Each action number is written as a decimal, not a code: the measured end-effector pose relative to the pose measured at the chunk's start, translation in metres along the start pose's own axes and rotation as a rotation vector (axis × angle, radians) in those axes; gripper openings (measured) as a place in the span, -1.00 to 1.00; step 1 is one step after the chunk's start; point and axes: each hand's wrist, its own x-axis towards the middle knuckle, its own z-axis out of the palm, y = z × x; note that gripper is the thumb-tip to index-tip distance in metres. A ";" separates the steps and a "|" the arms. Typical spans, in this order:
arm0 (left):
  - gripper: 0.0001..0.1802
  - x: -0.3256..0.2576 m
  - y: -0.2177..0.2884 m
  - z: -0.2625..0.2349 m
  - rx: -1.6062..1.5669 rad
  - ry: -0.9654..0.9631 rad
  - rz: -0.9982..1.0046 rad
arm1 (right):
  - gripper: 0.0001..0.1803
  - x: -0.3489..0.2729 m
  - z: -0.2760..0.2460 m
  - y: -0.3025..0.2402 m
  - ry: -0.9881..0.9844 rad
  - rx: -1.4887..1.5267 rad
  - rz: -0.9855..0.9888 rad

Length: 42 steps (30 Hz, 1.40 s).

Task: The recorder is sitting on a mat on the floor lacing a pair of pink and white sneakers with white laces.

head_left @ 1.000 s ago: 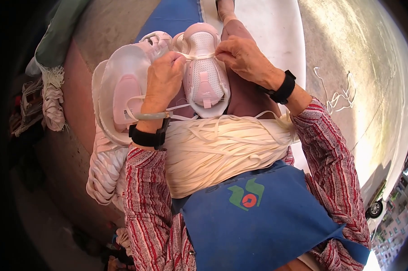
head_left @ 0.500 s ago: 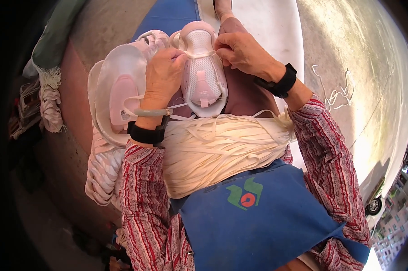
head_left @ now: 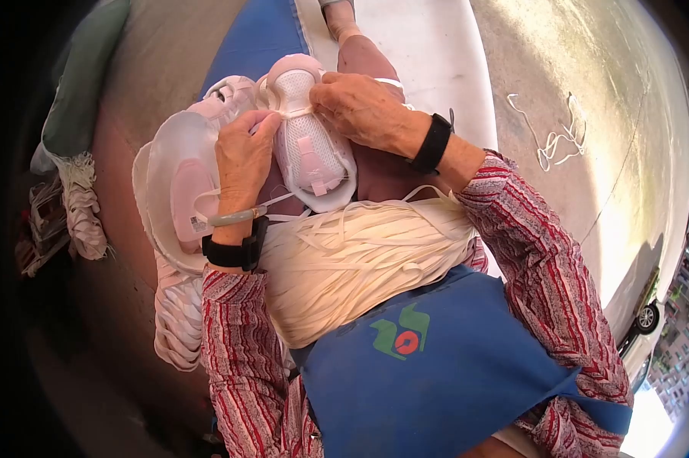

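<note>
A pink and white mesh shoe upper (head_left: 314,153) rests over my legs, its rounded heel end toward me. Across its narrow middle runs a thin white shoelace (head_left: 296,113). My left hand (head_left: 241,156) pinches the lace at the upper's left edge, thumb and forefinger pressed together. On the other side my right hand (head_left: 367,111) is closed, fingertips against the upper's right edge where the lace ends in its grip; the exact hold is partly hidden. A thick bundle of cream laces (head_left: 360,259) lies across my lap, just below the upper.
More pale shoe uppers (head_left: 155,179) are stacked at my left, beside a pink insole-shaped piece (head_left: 192,202). A blue apron (head_left: 466,359) covers my lap. Loose white lace (head_left: 562,137) lies on the concrete floor at right. A green sack (head_left: 85,84) stands far left.
The upper and both hands now appear further left in the view, partly because the view has shifted. My right hand has turned flatter over the upper's right edge. Both hands remain closed.
</note>
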 end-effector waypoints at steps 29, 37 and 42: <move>-0.41 -0.012 0.017 0.025 0.334 0.105 0.227 | -0.77 -0.014 0.009 -0.040 0.129 -0.493 0.199; -0.40 -0.015 0.028 0.026 0.344 0.110 0.167 | -0.82 -0.011 0.000 -0.022 0.004 -0.334 0.070; -0.43 -0.018 0.020 0.029 0.364 0.157 0.220 | -0.82 -0.014 -0.001 -0.019 0.001 -0.276 -0.013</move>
